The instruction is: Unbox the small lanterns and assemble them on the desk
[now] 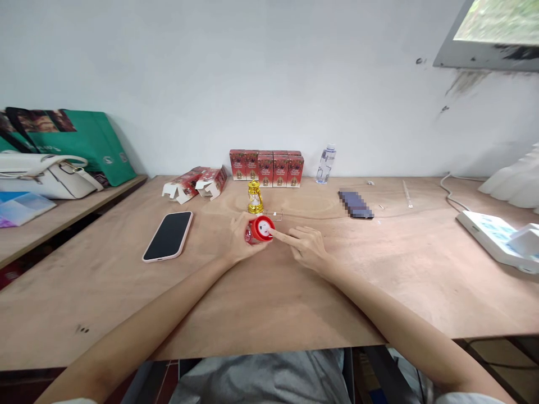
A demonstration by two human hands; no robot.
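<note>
My left hand (240, 238) is wrapped round a small red lantern (260, 229) lying on its side on the wooden table (269, 303), its round base turned toward me. My right hand (304, 247) rests beside it with the index finger stretched out and touching the lantern's base, the other fingers curled. Just behind stands a small gold lantern (255, 197), upright. A thin wire piece (278, 214) lies on the table between them.
A row of red boxes (266, 168) stands at the wall, two opened boxes (196, 183) lie to its left. A phone (168, 236) lies face up at the left. A water bottle (325, 164), a dark object (356, 204), a power strip (494, 238) and bags (54, 157) are around.
</note>
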